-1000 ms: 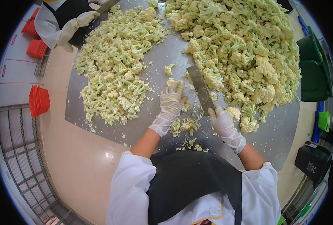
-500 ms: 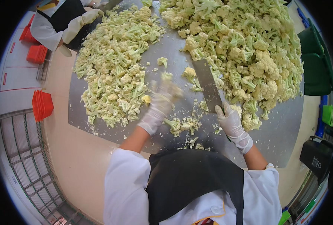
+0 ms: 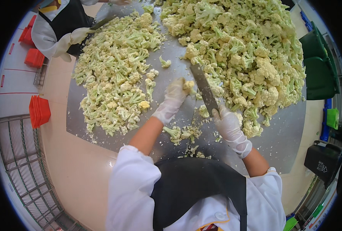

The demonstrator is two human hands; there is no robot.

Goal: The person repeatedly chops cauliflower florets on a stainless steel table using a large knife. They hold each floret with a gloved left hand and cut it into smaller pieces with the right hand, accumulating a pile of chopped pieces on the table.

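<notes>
Your left hand [image 3: 173, 95] is pinching a cauliflower floret [image 3: 189, 86], and to its right, your right hand [image 3: 227, 124] is gripping a knife [image 3: 204, 87]!

Nested red bins [image 3: 39, 111] near metal rack [image 3: 25, 163], far left; dark green container [image 3: 320, 79], black bin [image 3: 321, 158] right.

Two big cauliflower heaps [image 3: 113, 73] — two knives [image 3: 204, 87], two own gloved hands [image 3: 173, 96] — one co-worker [image 3: 73, 17].
</notes>
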